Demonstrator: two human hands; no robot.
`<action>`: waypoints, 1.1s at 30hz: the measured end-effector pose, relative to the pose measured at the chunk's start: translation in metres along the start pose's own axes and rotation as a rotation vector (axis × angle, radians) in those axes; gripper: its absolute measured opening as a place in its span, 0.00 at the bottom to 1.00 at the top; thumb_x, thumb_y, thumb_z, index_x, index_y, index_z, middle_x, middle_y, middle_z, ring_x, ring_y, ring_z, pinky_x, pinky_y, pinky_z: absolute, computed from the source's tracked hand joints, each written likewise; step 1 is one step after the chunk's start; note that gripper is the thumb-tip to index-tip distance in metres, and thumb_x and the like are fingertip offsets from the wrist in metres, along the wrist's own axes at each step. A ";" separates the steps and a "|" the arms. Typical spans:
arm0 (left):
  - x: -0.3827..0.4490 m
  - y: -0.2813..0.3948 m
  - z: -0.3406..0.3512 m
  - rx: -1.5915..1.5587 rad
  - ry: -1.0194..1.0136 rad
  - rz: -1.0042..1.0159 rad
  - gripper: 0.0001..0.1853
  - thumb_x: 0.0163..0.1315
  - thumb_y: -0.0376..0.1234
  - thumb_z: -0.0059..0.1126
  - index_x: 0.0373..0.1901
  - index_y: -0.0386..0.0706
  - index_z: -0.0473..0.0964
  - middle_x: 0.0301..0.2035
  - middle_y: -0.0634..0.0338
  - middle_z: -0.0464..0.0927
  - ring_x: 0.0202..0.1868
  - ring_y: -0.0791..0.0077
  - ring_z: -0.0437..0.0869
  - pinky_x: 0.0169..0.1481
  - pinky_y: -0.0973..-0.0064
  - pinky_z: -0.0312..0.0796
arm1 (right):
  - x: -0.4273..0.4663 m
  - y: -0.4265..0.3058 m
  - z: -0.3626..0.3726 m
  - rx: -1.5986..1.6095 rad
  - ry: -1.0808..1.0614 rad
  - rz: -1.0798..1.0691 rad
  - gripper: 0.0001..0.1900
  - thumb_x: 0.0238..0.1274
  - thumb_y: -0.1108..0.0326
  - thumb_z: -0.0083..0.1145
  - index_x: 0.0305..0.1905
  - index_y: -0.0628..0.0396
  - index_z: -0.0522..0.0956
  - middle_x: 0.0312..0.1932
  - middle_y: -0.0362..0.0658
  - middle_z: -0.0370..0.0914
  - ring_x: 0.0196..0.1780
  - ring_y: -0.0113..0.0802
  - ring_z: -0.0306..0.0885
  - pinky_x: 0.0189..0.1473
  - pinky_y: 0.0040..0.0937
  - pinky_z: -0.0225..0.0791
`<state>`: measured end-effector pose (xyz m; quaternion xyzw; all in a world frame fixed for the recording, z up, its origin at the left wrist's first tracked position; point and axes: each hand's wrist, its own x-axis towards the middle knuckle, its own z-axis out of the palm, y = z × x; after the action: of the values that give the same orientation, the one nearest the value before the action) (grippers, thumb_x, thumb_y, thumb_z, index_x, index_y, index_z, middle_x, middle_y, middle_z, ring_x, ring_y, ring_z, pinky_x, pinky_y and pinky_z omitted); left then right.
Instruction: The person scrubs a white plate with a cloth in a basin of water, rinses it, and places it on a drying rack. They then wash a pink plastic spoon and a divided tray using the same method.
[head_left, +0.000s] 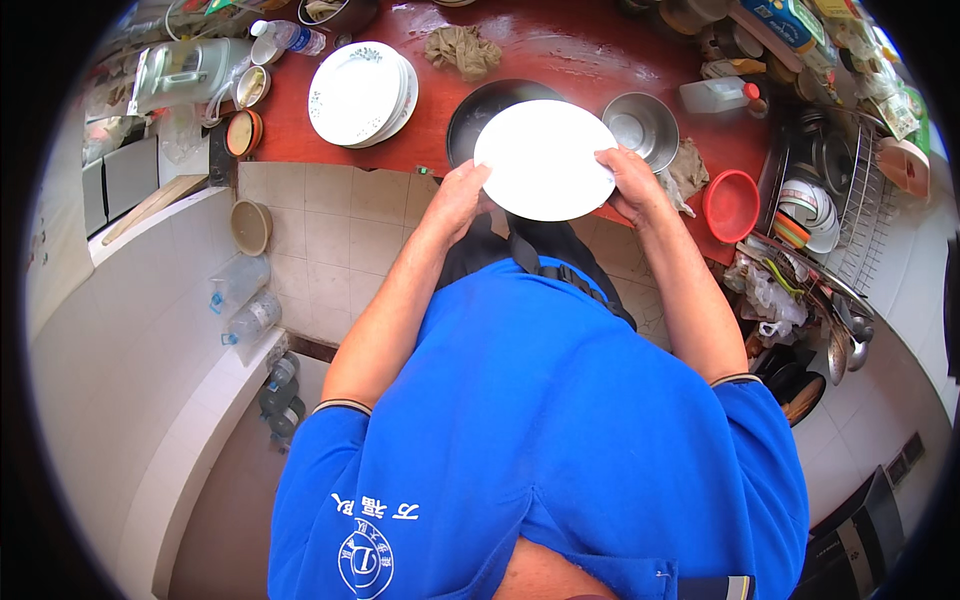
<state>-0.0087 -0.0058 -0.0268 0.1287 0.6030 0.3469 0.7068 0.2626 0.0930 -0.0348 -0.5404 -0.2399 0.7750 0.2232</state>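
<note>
A white plate (550, 161) is held level between both hands, above the near edge of the red table (281, 131). My left hand (461, 201) grips its left rim, with the thumb on top. At the right rim my right hand (634, 184) has its thumb over the edge and its fingers beneath. Behind the plate, and partly covered by it, sits a dark round pan (466, 124). A stack of white plates with a printed rim pattern (358, 94) stands to the left. Just right of the held plate is a steel pot (643, 129).
A crumpled brown cloth (463, 52) lies toward the back. On the right are a red plastic bowl (731, 206), another rag (686, 166) and a clear jug with a red cap (718, 95). A wire rack (859, 202) holds bowls. A water bottle (289, 37) lies at back left.
</note>
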 end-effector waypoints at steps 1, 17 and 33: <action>-0.001 -0.001 0.003 -0.019 -0.016 0.035 0.24 0.78 0.41 0.50 0.67 0.35 0.71 0.56 0.53 0.82 0.58 0.67 0.82 0.63 0.65 0.73 | -0.001 0.001 0.005 0.019 -0.016 -0.006 0.20 0.69 0.68 0.53 0.59 0.70 0.75 0.51 0.52 0.82 0.52 0.40 0.84 0.53 0.39 0.79; -0.020 0.014 -0.036 0.407 0.057 0.269 0.22 0.75 0.34 0.52 0.65 0.30 0.72 0.56 0.50 0.81 0.58 0.67 0.81 0.64 0.68 0.72 | 0.066 0.019 0.064 -0.310 0.225 -0.013 0.16 0.75 0.54 0.59 0.38 0.58 0.82 0.29 0.39 0.83 0.31 0.27 0.79 0.35 0.34 0.74; -0.016 0.018 -0.051 0.420 0.055 0.285 0.23 0.75 0.34 0.52 0.67 0.31 0.71 0.56 0.51 0.82 0.57 0.67 0.82 0.64 0.67 0.73 | 0.059 0.015 0.083 -0.083 0.139 0.101 0.11 0.69 0.63 0.53 0.43 0.58 0.81 0.37 0.42 0.80 0.38 0.35 0.79 0.38 0.41 0.77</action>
<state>-0.0636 -0.0151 -0.0155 0.3468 0.6566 0.3134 0.5919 0.1639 0.1063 -0.0617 -0.6129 -0.2284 0.7353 0.1774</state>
